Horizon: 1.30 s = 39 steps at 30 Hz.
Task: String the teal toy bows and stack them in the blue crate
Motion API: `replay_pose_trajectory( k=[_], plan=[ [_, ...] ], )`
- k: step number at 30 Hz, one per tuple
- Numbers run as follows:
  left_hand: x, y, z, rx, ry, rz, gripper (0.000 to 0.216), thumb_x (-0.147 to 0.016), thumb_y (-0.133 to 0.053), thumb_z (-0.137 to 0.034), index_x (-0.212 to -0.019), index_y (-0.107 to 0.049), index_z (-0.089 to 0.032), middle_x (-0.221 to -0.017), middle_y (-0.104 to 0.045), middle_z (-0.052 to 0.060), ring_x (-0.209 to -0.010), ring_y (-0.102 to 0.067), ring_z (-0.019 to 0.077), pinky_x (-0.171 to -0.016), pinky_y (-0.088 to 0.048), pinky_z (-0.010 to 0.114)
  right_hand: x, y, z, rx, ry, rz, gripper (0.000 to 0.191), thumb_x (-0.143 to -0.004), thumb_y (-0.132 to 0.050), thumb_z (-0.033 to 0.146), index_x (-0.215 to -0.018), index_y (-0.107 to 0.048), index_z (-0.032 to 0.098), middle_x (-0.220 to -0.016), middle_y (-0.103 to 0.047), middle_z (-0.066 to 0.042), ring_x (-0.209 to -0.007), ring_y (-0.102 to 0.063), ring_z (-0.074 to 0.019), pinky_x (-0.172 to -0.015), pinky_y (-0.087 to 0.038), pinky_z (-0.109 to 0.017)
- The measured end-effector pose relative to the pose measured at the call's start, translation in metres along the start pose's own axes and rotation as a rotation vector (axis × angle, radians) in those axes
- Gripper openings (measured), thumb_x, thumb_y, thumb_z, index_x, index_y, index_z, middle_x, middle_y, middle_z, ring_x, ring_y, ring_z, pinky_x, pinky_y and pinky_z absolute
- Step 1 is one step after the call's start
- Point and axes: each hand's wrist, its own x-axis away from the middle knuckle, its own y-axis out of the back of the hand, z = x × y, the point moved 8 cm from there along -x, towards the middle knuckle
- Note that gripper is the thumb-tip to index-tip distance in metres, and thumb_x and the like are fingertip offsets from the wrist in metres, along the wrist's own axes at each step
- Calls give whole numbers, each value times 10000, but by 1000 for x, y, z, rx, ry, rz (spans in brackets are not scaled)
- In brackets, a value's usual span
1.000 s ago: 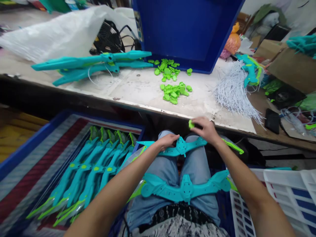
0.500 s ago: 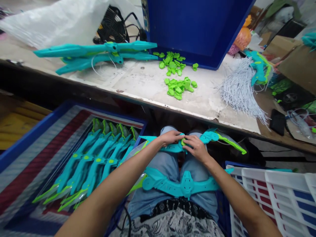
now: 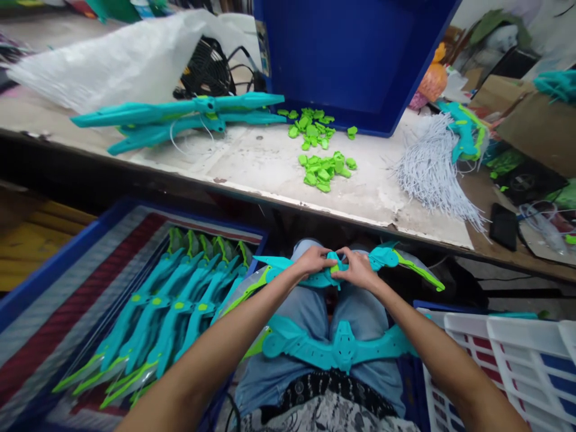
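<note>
Pinching the middle of the teal bow over the knees, left hand and right hand both clamp tight on it, and their fingers hide the centre joint. The sticker on the blue crate is too blurred to read.

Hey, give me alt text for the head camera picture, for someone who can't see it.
The left hand and right hand grip the middle of a teal bow piece held over the knees, with a second bow piece on the lap. Small green parts lie on the table ahead; a blue crate of teal bows sits left.
</note>
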Motion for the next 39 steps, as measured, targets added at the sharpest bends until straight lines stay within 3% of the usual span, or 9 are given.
replay_pose_trajectory(
  k=[5, 10, 13, 17, 21, 28, 33, 36, 39],
  plan=[
    [4, 4, -8, -109, -49, 2, 311, -725, -626, -366, -905, -659, -115, -638, -561, -10, -621, -509, 141, -556, -398, 232, 0, 20, 23, 108, 153, -4, 379, -801, -649, 461, -1085, -651, 211, -989, -698, -85, -973, -614, -262, -821, -424, -352],
    [29, 7, -33, -456, -209, -336, 429, -796, -599, -279, -1200, -558, -142, -1091, -635, 128, -1048, -569, 273, -896, -453, 372, -55, 111, 61, 72, 249, -504, 250, -933, -457, 278, -1034, -668, 190, -1034, -668, -94, -1009, -566, -240, -901, -424, -343],
    [54, -16, -40, -721, -401, -450, 404, -854, -544, -323, -1226, -535, -167, -1311, -518, 176, -1233, -465, 310, -1015, -388, 455, -98, 131, 84, 188, 282, -581, 227, -878, -549, 266, -1042, -665, 161, -1086, -631, -141, -1039, -514, -294, -918, -417, -406],
    [63, -45, -17, -993, -424, -331, 702, -748, -681, -302, -1373, -387, -177, -1490, -311, 217, -1318, -368, 386, -1017, -362, 551, -122, 130, 89, 263, 271, -544, 208, -892, -497, 234, -945, -681, 151, -1028, -652, -153, -985, -536, -284, -861, -426, -394],
    [56, -39, -11, -1080, -318, -231, 602, -806, -523, -115, -1387, -378, -175, -1518, -275, 195, -1207, -510, 339, -940, -434, 481, -106, 142, 42, 132, 14, -476, 252, -888, -459, 237, -918, -702, 176, -935, -714, -90, -894, -615, -221, -757, -433, -292],
    [42, -21, -53, -813, -329, 151, 469, -794, -601, -345, -1223, -573, -158, -1098, -675, 112, -978, -624, 270, -821, -450, 306, -56, 162, -32, 216, -259, -437, 268, -824, -516, 341, -837, -738, 191, -873, -732, -103, -842, -653, -249, -644, -429, -294],
    [19, -12, -58, -696, -253, 273, 416, -756, -603, -467, -1008, -664, -142, -852, -684, 59, -756, -607, 204, -627, -397, 233, -48, 163, -31, 323, -134, -533, 288, -860, -488, 344, -881, -732, 192, -947, -704, -128, -853, -639, -250, -710, -462, -334],
    [8, -10, -53, -604, -209, 323, 403, -727, -608, -520, -862, -674, -146, -759, -654, 28, -696, -568, 173, -597, -375, 219, -49, 162, -26, 231, 125, -576, 282, -850, -502, 269, -1036, -693, 176, -1047, -683, -120, -987, -601, -254, -856, -463, -367],
    [0, -11, -46, -520, -163, 361, 433, -706, -602, -577, -737, -675, -152, -653, -605, 1, -640, -516, 148, -572, -346, 221, -50, 149, -23, 194, 402, -440, 311, -831, -530, 227, -1104, -666, 167, -1191, -638, -110, -1113, -543, -251, -973, -413, -384]
  ],
)
